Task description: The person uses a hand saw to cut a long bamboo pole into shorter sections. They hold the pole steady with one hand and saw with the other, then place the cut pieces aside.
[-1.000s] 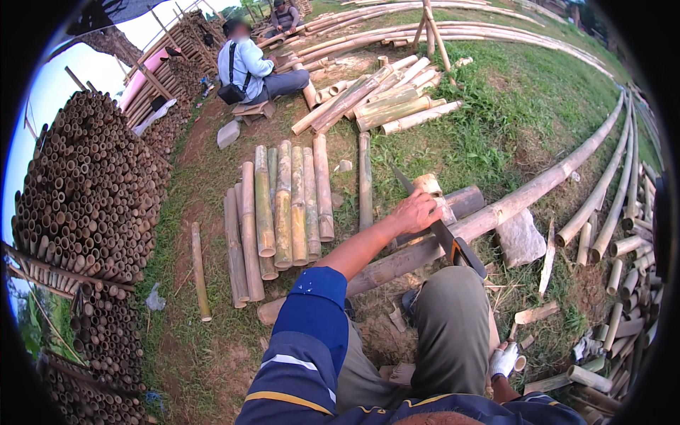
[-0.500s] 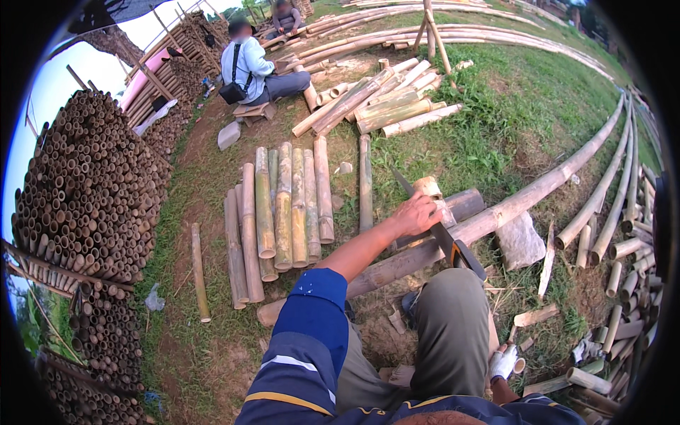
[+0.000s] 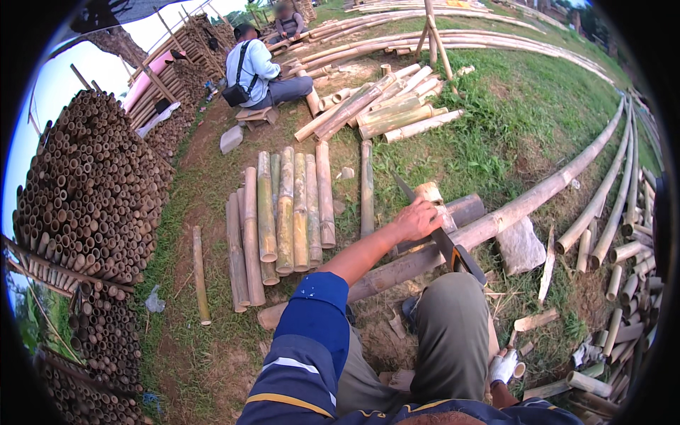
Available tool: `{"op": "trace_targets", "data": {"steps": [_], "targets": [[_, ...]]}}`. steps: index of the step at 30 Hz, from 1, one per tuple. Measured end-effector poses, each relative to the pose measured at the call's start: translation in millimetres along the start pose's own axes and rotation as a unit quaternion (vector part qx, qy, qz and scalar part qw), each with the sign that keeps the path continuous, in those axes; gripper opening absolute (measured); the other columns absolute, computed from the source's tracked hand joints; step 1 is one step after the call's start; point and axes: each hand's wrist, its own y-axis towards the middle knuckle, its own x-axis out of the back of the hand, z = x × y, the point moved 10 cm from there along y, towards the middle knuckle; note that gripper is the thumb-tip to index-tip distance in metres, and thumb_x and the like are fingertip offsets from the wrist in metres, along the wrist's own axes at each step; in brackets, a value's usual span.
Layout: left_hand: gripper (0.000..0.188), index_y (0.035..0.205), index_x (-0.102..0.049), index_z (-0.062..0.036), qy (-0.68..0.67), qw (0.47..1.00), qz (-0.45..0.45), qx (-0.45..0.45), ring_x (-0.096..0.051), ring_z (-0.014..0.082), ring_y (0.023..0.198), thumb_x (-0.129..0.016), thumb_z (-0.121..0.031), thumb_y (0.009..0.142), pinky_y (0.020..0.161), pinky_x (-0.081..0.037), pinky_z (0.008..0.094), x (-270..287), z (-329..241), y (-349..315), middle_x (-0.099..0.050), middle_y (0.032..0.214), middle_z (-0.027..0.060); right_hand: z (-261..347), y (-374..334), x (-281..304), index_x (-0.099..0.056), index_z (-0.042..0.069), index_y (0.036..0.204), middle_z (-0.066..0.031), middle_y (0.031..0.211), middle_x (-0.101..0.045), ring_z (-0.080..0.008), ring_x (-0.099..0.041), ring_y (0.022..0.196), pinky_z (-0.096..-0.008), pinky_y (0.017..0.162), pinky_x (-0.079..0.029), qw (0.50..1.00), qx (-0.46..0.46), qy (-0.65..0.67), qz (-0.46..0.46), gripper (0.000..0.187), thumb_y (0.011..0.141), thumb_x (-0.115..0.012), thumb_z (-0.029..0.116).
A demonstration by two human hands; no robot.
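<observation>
My left hand (image 3: 416, 220), bare below a blue sleeve, is closed over a short bamboo piece (image 3: 428, 191) beside the long bamboo pole in front of my knees. A hand saw (image 3: 448, 248) with an orange and black handle lies aslant there; its blade passes under my left hand, and no hand is on its handle. The long bamboo pole (image 3: 499, 218) runs from near my legs to the far right. Down by my right leg, my right hand (image 3: 503, 367) wears a white glove. Its fingers are curled beside a bamboo end (image 3: 520, 370); what they grip is unclear.
Cut bamboo lengths (image 3: 285, 212) lie side by side at left of centre. A tall stack of bamboo (image 3: 88, 191) stands at far left. A whitish stone (image 3: 520, 246) lies by the pole. Cut pieces (image 3: 630, 283) pile up at right. Two people sit at the back.
The view has shifted slightly. My left hand stays on the bamboo piece with the saw lying by it. My gloved right hand has turned a little beside the bamboo end.
</observation>
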Motion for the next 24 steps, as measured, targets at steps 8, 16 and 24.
{"op": "trace_targets", "data": {"steps": [8, 16, 24], "targets": [[0.047, 0.114, -0.075, -0.0022, 0.012, 1.000, -0.015, -0.017, -0.058, 0.0365, 0.121, -0.051, -0.043, 0.111, 0.111, -0.047, 0.0471, 3.0, -1.7, -2.1, -0.069, 0.112, 0.0179, 8.4, -1.4, 4.8, -0.064, 0.000, 0.132, -0.0265, 0.121, -0.068, -0.0452, -0.063, 0.114, -0.0521, 0.100, -0.048, 1.000, 0.005, -0.012, 0.000, 0.034, 0.108, -0.052, 0.022], [0.049, 0.112, -0.076, -0.0022, 0.007, 1.000, -0.011, -0.006, -0.057, 0.0369, 0.124, -0.052, -0.045, 0.111, 0.112, -0.047, 0.0475, 0.3, 2.5, -0.8, -0.070, 0.117, 0.0184, 6.4, -0.6, 4.5, -0.064, 0.000, 0.130, -0.0264, 0.118, -0.068, -0.0447, -0.063, 0.113, -0.0528, 0.099, -0.047, 1.000, 0.007, -0.003, -0.005, 0.034, 0.108, -0.052, 0.022], [0.051, 0.109, -0.077, -0.0022, -0.002, 1.000, -0.002, 0.013, -0.057, 0.0374, 0.127, -0.053, -0.047, 0.109, 0.112, -0.049, 0.0481, -0.4, 2.2, -1.0, -0.071, 0.124, 0.0184, 2.3, -0.1, 3.0, -0.063, -0.001, 0.130, -0.0270, 0.119, -0.068, -0.0453, -0.063, 0.113, -0.0530, 0.099, -0.047, 1.000, 0.003, -0.010, 0.000, 0.034, 0.108, -0.052, 0.023]]}}
